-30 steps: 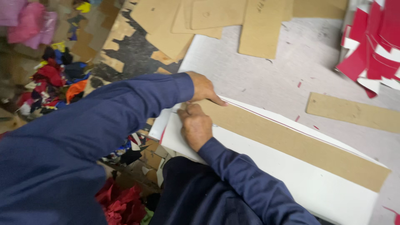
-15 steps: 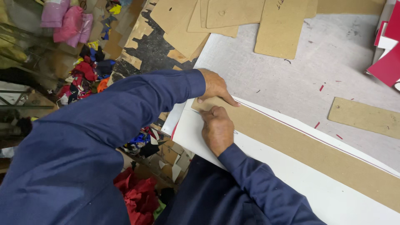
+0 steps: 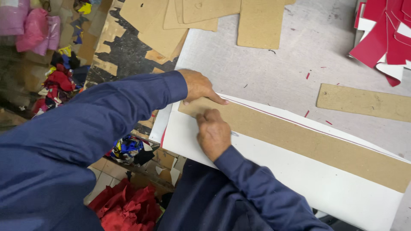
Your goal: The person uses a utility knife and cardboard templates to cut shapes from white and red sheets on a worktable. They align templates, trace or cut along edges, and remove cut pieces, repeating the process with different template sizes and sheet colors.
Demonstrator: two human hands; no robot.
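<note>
A long brown cardboard strip (image 3: 308, 143) lies diagonally on a large white sheet (image 3: 274, 179) with a thin red edge showing beneath it. My left hand (image 3: 198, 87) presses flat on the strip's left end, index finger stretched along its upper edge. My right hand (image 3: 213, 133) is closed just below, at the strip's lower edge. A thin grey tool tip (image 3: 233, 134) pokes out of its fist against the sheet. Both arms wear dark blue sleeves.
A second brown strip (image 3: 364, 102) lies at the right on the grey worktable (image 3: 274, 68). Several cardboard pieces (image 3: 257, 21) sit at the top, red and white cut sheets (image 3: 385, 34) at the top right. Coloured scraps (image 3: 124, 205) litter the floor at the left.
The view has shifted down and to the right. Both hands keep their places on the strip's left end; the right hand has crept slightly along the lower edge.
</note>
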